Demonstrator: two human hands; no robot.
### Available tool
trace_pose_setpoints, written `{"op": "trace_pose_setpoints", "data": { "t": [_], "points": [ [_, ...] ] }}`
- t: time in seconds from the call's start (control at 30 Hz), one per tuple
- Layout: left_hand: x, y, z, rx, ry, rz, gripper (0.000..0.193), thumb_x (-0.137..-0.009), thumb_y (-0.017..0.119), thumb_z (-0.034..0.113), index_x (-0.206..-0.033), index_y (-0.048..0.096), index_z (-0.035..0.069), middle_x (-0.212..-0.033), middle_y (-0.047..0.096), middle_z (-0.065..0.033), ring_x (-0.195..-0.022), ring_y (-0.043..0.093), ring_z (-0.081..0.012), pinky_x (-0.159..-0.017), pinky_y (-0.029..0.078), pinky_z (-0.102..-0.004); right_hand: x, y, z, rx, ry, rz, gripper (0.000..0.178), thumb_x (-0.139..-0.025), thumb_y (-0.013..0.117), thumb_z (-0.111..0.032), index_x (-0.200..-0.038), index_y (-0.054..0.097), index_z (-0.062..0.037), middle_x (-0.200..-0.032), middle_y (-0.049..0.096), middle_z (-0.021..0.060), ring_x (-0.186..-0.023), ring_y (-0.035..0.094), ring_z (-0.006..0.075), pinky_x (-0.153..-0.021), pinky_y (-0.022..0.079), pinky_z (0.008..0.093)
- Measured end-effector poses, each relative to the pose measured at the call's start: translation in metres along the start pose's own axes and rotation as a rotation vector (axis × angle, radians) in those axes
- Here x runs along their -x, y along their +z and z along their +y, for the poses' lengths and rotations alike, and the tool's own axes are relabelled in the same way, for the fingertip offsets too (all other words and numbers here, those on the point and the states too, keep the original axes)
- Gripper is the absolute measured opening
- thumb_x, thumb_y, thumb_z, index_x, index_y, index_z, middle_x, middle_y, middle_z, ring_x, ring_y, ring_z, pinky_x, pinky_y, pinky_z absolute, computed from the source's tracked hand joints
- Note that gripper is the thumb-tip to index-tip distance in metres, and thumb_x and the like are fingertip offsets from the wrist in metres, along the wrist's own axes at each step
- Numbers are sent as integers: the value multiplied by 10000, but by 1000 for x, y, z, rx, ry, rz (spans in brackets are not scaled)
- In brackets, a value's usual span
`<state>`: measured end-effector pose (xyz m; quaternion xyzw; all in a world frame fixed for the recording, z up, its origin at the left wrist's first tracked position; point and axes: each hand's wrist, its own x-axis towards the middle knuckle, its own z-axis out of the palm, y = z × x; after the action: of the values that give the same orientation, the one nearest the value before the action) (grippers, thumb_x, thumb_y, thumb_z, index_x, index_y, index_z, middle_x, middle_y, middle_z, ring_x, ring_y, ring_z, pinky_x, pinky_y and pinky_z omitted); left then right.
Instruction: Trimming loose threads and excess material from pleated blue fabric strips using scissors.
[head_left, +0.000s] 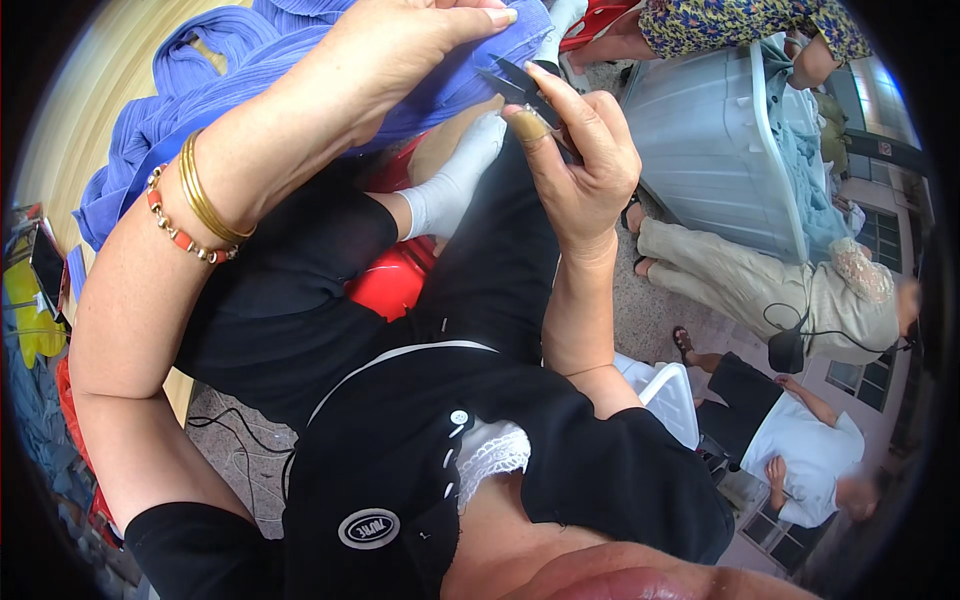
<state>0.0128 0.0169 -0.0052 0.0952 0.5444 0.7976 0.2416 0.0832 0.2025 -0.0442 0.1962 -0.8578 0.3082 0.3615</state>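
My left hand (440, 35) is at the top edge, partly cut off by the frame. Its thumb presses on a piece of ribbed violet-blue cloth (235, 60), which spreads over the table and hangs above my lap. My right hand (585, 160) grips dark thread snips (530, 92) between thumb and fingers. Their two blades are apart, and the tips point left at the cloth close to my left hand. A tan covering wraps the right thumb's end. Whether the blades touch the cloth I cannot tell.
A pale wooden table (60, 130) is at left, with colourful cloths beyond it. A large light-blue bin (700, 140) full of fabric stands at right, beside other people. A red seat (385, 285) shows between my legs; cables (245, 430) lie on the floor.
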Motion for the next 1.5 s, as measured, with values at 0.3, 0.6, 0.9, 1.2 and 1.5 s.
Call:
{"op": "trace_pose_setpoints", "data": {
  "t": [0.3,0.6,0.9,1.2,1.5],
  "points": [
    [-1,-4,-2,42,-31,-23,161,-960,578,116,-959,660,-23,-847,678,-58,-728,612,-99,-676,493,-215,0,0,0,34,-24,9,401,-667,839,-164,-1051,734,-115,-643,545,-4,-522,466,142,-510,341,284],
    [-3,-4,-3,70,-33,-8,152,-956,587,118,-948,658,-16,-842,684,-60,-714,613,-99,-661,494,-217,4,0,-3,13,14,13,409,-660,844,-161,-1047,728,-97,-633,523,1,-519,466,146,-494,345,287],
    [-5,-4,-8,119,-29,22,143,-962,569,114,-939,652,1,-823,679,-57,-697,610,-104,-642,492,-218,3,0,-3,112,-55,18,410,-667,833,-159,-1058,723,-99,-656,549,-12,-531,485,135,-514,334,285],
    [-7,-3,-5,101,-71,78,126,-961,566,106,-988,638,6,-838,668,-49,-708,608,-104,-649,494,-221,2,0,-4,150,-68,7,405,-680,819,-170,-1068,720,-108,-658,544,-22,-537,480,133,-528,331,290],
    [-7,-2,-3,64,-106,109,129,-956,560,98,-1002,641,8,-850,665,-49,-713,607,-109,-653,489,-221,3,0,-1,185,-101,13,384,-685,818,-179,-1053,725,-116,-647,522,-24,-533,465,138,-540,338,287]
  ]
}}
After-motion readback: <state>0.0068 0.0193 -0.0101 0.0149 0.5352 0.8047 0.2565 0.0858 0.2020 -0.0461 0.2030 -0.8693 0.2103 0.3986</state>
